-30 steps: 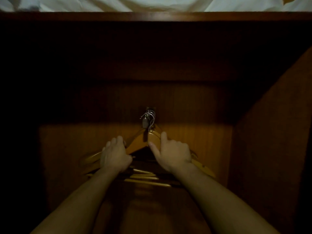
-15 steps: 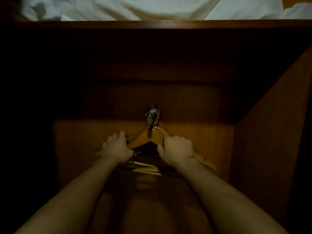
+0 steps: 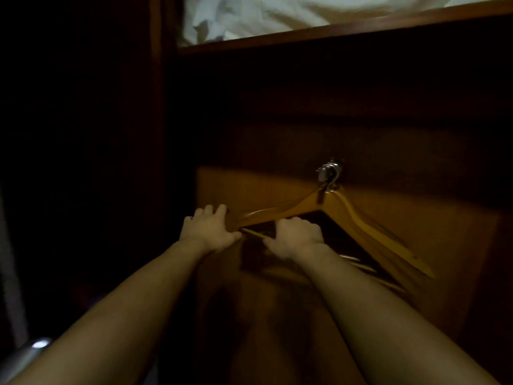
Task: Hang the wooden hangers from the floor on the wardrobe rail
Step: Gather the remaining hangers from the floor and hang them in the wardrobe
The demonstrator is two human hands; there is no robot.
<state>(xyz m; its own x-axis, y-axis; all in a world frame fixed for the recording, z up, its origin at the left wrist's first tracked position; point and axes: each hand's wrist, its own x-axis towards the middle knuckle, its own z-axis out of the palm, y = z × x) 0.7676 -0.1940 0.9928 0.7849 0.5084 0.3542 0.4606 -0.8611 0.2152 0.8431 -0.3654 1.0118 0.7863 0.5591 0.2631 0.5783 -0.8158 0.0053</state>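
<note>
Several wooden hangers [image 3: 358, 218] hang bunched together inside a dark wardrobe, their metal hooks [image 3: 329, 171] clustered over the end-on rail. My left hand [image 3: 208, 232] grips the left ends of the hangers, fingers curled over the tips. My right hand [image 3: 298, 237] is closed on the left shoulders and lower bars a little further in. The right shoulders slope down to the right, free of my hands. The rail itself is mostly lost in shadow behind the hooks.
A wooden shelf edge [image 3: 333, 30] runs across the top with white bedding [image 3: 263, 15] on it. The wardrobe's back panel [image 3: 249, 190] is lit orange. A dark side wall [image 3: 161, 107] stands at left. A metal handle [image 3: 30, 351] shows at bottom left.
My view has swung left, so the hangers now sit right of centre. Both hands have slid from either side of the hooks to the hangers' left ends.
</note>
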